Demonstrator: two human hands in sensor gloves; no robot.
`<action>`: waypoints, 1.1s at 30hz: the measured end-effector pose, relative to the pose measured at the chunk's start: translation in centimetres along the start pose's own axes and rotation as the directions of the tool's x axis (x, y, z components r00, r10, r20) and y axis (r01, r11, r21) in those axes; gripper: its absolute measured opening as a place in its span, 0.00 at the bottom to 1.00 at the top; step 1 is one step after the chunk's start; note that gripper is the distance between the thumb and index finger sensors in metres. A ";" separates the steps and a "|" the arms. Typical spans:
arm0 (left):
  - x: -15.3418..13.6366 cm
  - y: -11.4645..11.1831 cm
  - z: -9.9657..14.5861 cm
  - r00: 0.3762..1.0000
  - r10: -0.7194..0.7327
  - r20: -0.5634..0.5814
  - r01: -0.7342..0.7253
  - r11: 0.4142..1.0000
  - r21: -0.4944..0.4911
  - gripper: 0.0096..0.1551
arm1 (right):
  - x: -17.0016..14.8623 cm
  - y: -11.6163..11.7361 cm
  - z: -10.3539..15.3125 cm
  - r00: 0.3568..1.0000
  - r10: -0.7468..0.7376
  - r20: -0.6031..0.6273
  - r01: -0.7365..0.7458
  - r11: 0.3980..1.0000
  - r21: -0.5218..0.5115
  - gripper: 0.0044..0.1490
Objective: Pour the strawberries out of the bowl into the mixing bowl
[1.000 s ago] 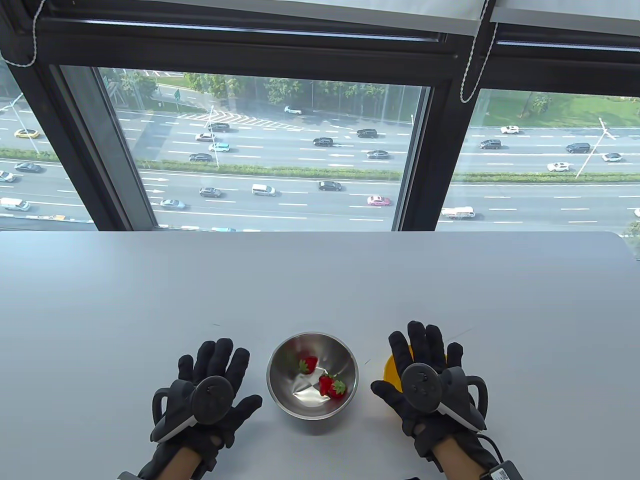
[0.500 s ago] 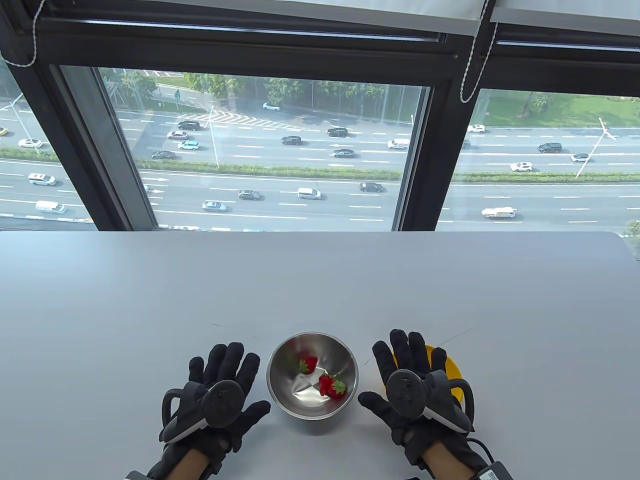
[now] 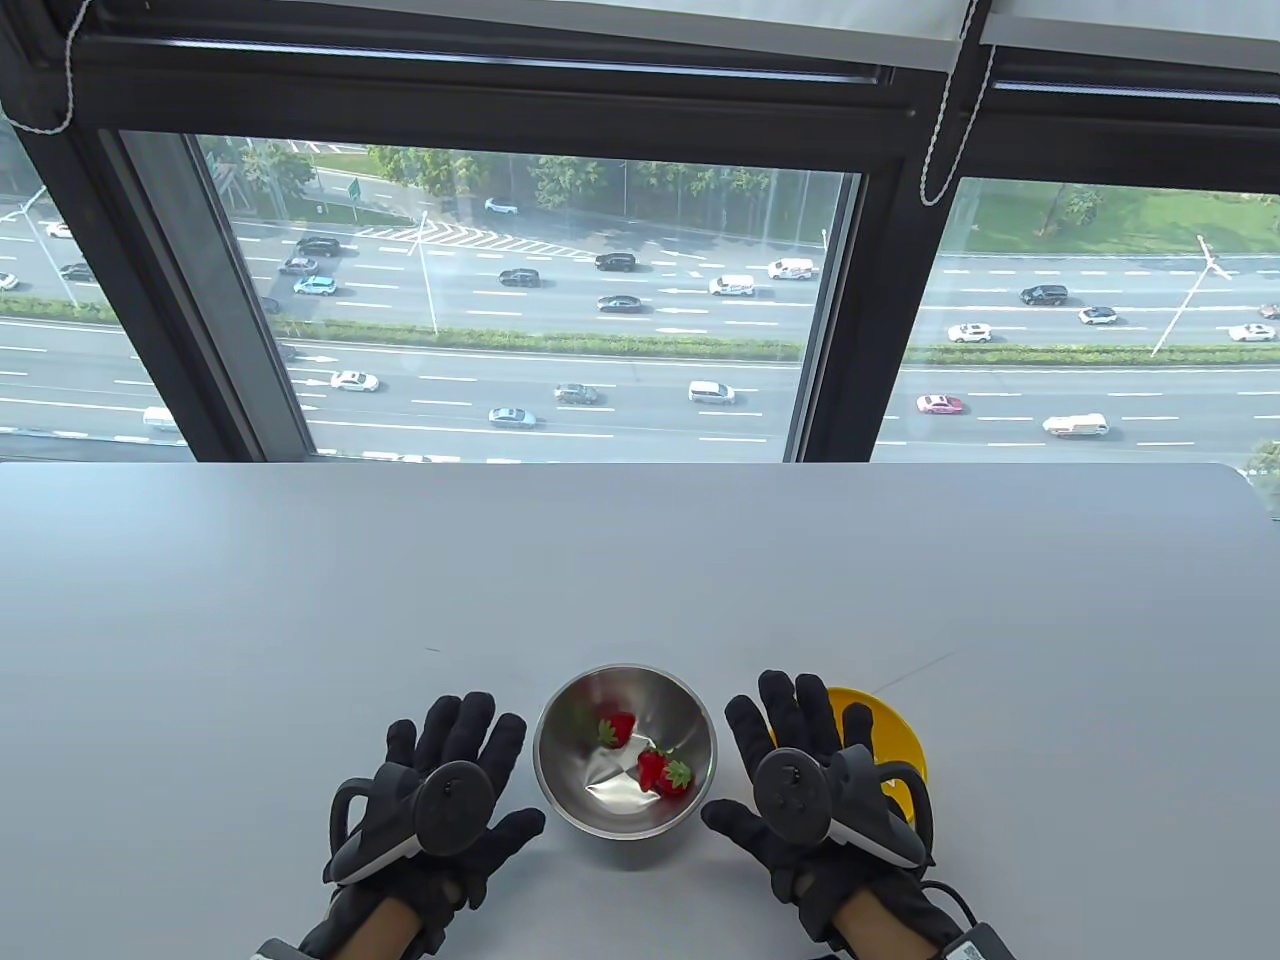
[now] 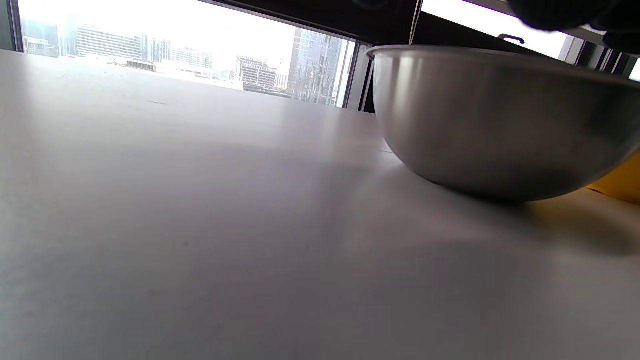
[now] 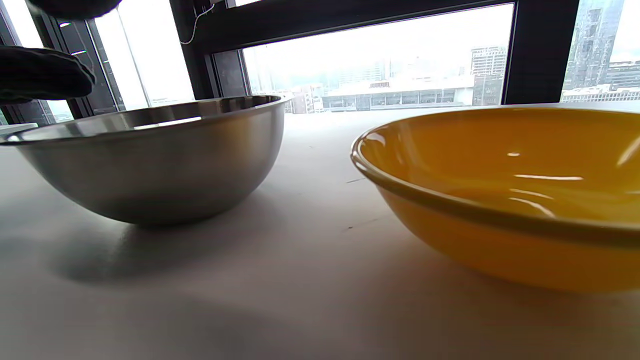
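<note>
Both hands have slid toward the steel mixing bowl (image 3: 625,750) over the last second, the right hand (image 3: 810,800) leftward off the yellow bowl (image 3: 895,735) so that more of the yellow rim shows, the left hand (image 3: 440,800) a little rightward. Three strawberries (image 3: 650,760) lie inside the mixing bowl, one near its far wall and two touching each other nearer the middle. It stands upright on the white table (image 3: 640,560), close to the near edge, between the hands. Just beside it on the right sits the yellow bowl, upright, its glossy inside showing nothing in the right wrist view, the two bowls apart. Each hand lies palm down, fingers spread wide and holding nothing, thumbs pointing toward the steel bowl without touching it. Beyond the table's far edge a black-framed window (image 3: 840,300) overlooks a busy highway.
</note>
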State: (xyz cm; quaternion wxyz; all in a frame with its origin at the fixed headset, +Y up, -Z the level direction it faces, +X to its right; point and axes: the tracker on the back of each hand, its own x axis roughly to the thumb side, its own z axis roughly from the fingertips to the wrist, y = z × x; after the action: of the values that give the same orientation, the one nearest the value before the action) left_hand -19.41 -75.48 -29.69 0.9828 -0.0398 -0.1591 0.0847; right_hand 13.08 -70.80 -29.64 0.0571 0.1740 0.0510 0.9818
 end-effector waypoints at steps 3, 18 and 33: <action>-0.1 0.0 0.0 1.000 0.003 -0.002 -0.003 1.000 -0.004 0.55 | 0.0 0.0 0.0 1.000 0.000 0.003 0.000 1.000 0.004 0.59; -0.2 0.2 0.1 1.000 0.001 0.001 -0.001 1.000 -0.013 0.55 | -0.3 -0.2 0.0 1.000 -0.014 -0.004 0.014 1.000 0.006 0.59; -0.4 0.3 0.2 1.000 -0.005 -0.012 0.005 1.000 -0.017 0.55 | -0.6 -0.2 -0.1 1.000 -0.024 -0.007 0.024 1.000 0.014 0.59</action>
State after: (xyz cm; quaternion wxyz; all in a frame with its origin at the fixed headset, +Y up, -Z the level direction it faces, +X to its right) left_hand -19.85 -75.24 -29.65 0.9836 -0.0481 -0.1542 0.0807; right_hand 13.66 -70.66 -29.95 0.0674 0.1703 0.0602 0.9813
